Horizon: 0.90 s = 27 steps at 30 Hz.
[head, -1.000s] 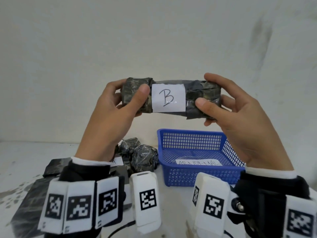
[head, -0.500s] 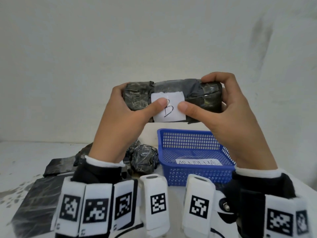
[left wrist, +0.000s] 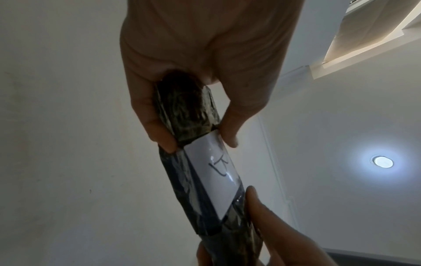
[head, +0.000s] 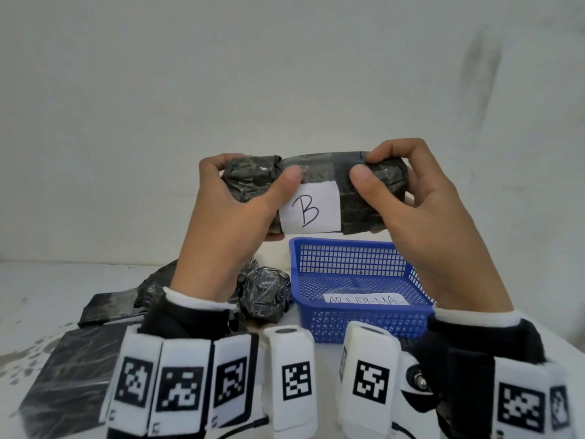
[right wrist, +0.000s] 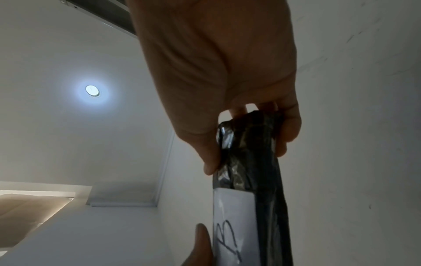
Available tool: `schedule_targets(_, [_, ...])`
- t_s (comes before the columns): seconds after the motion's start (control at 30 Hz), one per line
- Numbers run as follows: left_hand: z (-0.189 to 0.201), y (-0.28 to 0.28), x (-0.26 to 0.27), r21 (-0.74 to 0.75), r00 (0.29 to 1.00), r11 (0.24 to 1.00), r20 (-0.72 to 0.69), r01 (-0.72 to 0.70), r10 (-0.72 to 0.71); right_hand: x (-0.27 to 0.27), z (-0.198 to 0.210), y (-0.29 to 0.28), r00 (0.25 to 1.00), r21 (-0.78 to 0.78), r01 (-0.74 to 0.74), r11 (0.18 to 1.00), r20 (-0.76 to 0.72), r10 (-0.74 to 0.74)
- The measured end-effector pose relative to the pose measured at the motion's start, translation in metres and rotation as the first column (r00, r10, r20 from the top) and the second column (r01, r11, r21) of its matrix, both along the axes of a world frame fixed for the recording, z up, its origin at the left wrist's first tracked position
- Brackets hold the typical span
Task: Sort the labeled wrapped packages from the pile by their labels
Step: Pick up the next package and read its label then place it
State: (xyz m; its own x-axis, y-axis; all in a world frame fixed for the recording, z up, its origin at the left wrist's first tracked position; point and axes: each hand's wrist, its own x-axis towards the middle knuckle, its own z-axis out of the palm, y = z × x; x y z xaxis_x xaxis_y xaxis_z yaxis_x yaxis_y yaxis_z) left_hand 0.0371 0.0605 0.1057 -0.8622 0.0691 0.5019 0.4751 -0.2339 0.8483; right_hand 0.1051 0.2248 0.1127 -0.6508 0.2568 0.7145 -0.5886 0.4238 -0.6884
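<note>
I hold a long black-wrapped package (head: 316, 172) level in front of me, above the table. Its white label (head: 310, 211) reads "B" and faces me. My left hand (head: 234, 210) grips the package's left end, thumb on the front beside the label. My right hand (head: 421, 210) grips the right end, thumb on the front and fingers over the top. The left wrist view shows the package (left wrist: 189, 111) between the fingers and the label (left wrist: 214, 172). In the right wrist view the package (right wrist: 248, 154) and its label (right wrist: 234, 221) run down from that hand.
A blue mesh basket (head: 357, 321) sits on the white table below the package, with a paper slip (head: 367, 300) lettered "ABNORMAL" inside. Left of it lie a rounded black-wrapped package (head: 264, 294) and flat black packages (head: 72, 375). A white wall stands close behind.
Both thumbs slid apart off the label, so the "B" is fully uncovered again. The package turned so the label sits lower on its front face.
</note>
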Motion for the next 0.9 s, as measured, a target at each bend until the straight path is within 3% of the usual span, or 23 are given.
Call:
schedule_targets(0.33, [-0.001,-0.001,0.001,-0.087,0.998,0.996,-0.058,0.012,-0.017,0.001,0.001,0.004,0.994,-0.018,0.101,0.995,0.042,-0.101])
schedule_targets(0.57, [-0.002,0.003,0.0,-0.065,0.997,0.997,-0.064,-0.039,0.035,0.027,0.002,0.028,0.974,0.042,0.008,0.999,0.225,-0.017])
schedule_targets(0.67, [-0.005,0.008,-0.002,-0.081,0.997,0.995,-0.054,-0.066,0.061,0.034,0.0,0.04,0.956,0.078,0.031,0.996,0.288,-0.052])
schedule_targets(0.9, [-0.024,0.025,-0.02,-0.455,0.994,0.887,0.032,-0.077,0.102,0.014,-0.008,0.089,0.874,0.051,0.242,0.969,0.421,-0.241])
